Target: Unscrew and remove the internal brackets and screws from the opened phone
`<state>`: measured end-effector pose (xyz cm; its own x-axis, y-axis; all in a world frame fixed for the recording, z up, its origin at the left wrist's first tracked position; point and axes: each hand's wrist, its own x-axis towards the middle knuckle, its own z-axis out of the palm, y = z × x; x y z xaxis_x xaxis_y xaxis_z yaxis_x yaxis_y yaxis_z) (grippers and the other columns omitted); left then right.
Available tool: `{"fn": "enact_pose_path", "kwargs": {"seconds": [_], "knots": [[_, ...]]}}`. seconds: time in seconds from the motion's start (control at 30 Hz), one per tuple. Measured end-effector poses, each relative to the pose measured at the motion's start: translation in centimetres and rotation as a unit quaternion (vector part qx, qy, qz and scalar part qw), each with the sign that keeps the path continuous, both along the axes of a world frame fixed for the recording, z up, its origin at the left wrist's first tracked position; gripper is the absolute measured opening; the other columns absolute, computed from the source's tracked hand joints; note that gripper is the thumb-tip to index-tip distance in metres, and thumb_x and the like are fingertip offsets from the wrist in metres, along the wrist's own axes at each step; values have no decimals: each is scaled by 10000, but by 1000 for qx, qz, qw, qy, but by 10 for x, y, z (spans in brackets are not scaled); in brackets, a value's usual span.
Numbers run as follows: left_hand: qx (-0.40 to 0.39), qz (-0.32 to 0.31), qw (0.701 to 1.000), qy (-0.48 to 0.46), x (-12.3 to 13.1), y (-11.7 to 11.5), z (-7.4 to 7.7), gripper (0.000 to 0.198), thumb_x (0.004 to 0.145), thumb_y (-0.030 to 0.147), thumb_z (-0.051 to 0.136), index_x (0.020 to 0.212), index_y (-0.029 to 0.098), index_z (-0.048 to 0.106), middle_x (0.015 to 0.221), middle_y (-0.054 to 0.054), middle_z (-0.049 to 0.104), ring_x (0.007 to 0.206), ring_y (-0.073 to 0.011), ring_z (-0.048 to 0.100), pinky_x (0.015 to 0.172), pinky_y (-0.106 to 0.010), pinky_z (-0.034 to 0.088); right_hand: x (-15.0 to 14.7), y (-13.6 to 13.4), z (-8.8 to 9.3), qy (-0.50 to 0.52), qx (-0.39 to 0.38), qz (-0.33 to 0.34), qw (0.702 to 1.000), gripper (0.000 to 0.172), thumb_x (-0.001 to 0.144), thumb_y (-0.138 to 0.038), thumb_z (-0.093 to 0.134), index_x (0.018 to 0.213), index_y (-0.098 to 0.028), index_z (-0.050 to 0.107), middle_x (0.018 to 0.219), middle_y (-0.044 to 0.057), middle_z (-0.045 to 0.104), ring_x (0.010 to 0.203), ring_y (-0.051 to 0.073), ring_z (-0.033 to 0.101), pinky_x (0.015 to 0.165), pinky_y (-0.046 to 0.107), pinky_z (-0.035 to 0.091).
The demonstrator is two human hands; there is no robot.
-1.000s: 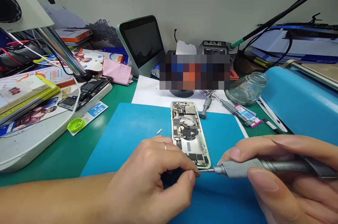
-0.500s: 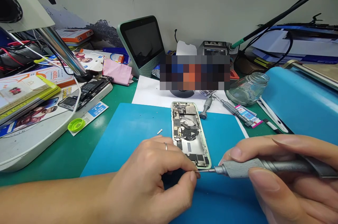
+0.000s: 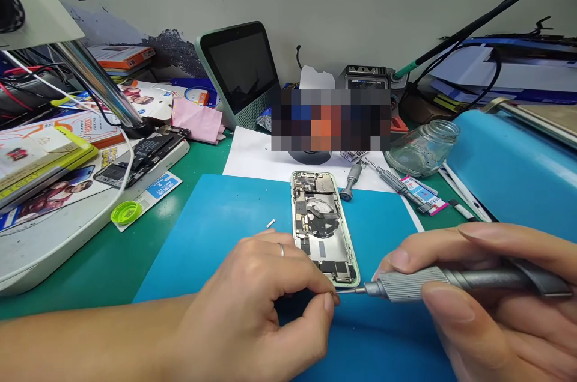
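Observation:
My right hand (image 3: 505, 331) grips a grey precision screwdriver (image 3: 412, 284) by its ribbed handle, with the thin shaft pointing left. At the shaft's end, thumb and forefinger of my left hand (image 3: 265, 298) are pinched around the tip. Whether a tiny part sits between those fingertips cannot be seen. Just beyond both hands lies an opened phone (image 3: 322, 247) with its inner parts exposed, its lower left side partly hidden by my left fingers. A small metal bracket (image 3: 271, 223) rests on the blue mat (image 3: 211, 220), left of the phone.
Behind the phone lie another screwdriver (image 3: 351, 181), tweezers (image 3: 464, 193) and a glass jar (image 3: 424, 148). A green cap (image 3: 126, 212) and a second opened phone (image 3: 144, 157) are on the left, by the white stand base (image 3: 58, 244). A screen device (image 3: 241, 72) stands at the back.
The view has shifted very slightly. Both hands keep the same hold, with the screwdriver tip still at my left fingertips.

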<state>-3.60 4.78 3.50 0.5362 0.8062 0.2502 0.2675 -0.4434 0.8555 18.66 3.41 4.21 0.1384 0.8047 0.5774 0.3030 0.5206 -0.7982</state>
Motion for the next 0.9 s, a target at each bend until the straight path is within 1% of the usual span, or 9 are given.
{"fn": "enact_pose_path", "kwargs": {"seconds": [0.1,0.2,0.3,0.37,0.47,0.57,0.63,0.73,0.9], "knots": [[4,-4,1000,1,1,-1,-1,152,903,130,632,813,180,744,714,27,750,650,-108,616,710,-272,438,-1,-1,1,4,-3,0,1000,462,752,-64,804,1107,-341,698,776,-33,818,605,207,790,555,272,704],[6,-1,1000,0,2,0,-1,153,903,133,629,804,178,737,707,26,744,649,-106,612,706,-271,434,-1,1,2,6,4,8,1000,488,738,-24,782,1104,-337,702,792,-50,826,631,179,800,601,222,700],[3,-3,1000,7,2,1,-2,167,911,130,621,793,181,728,698,27,737,642,-107,608,700,-271,434,-1,2,1,6,18,20,1000,515,734,0,773,1124,-329,704,816,-57,834,648,160,806,613,193,689],[3,-6,1000,11,1,1,-2,174,919,132,618,792,186,723,698,30,737,639,-109,608,702,-272,439,0,2,0,3,17,23,1000,521,749,-16,783,1153,-336,704,826,-51,833,654,173,807,599,222,694],[7,-3,1000,11,1,1,-2,172,918,131,619,790,188,718,695,33,733,636,-108,604,707,-274,441,0,0,-1,0,15,21,1000,499,764,-45,808,1151,-346,713,804,-33,826,625,210,799,533,280,686],[10,-5,1000,11,0,1,-2,162,912,131,627,792,186,721,687,35,725,632,-105,594,697,-274,432,0,0,-2,0,20,18,1000,461,769,-64,834,1120,-339,718,775,-27,824,597,217,796,488,276,668],[10,-6,1000,13,0,0,-2,155,912,137,633,795,183,724,687,33,723,634,-106,593,694,-273,429,0,1,-2,3,19,16,1000,437,786,-87,845,1123,-333,714,789,-25,828,617,208,806,505,256,673],[9,-6,1000,15,0,-1,-1,163,920,138,629,797,181,727,694,31,726,639,-106,597,704,-273,429,0,2,-2,3,19,26,999,460,800,-71,830,1156,-336,706,814,-36,828,647,185,812,561,228,686],[8,-5,1000,19,1,-1,-1,180,922,138,616,782,183,720,680,27,719,638,-114,605,719,-280,433,0,2,-4,5,19,24,1000,517,759,-22,793,1160,-335,701,819,-52,830,651,169,809,596,198,689]]}}
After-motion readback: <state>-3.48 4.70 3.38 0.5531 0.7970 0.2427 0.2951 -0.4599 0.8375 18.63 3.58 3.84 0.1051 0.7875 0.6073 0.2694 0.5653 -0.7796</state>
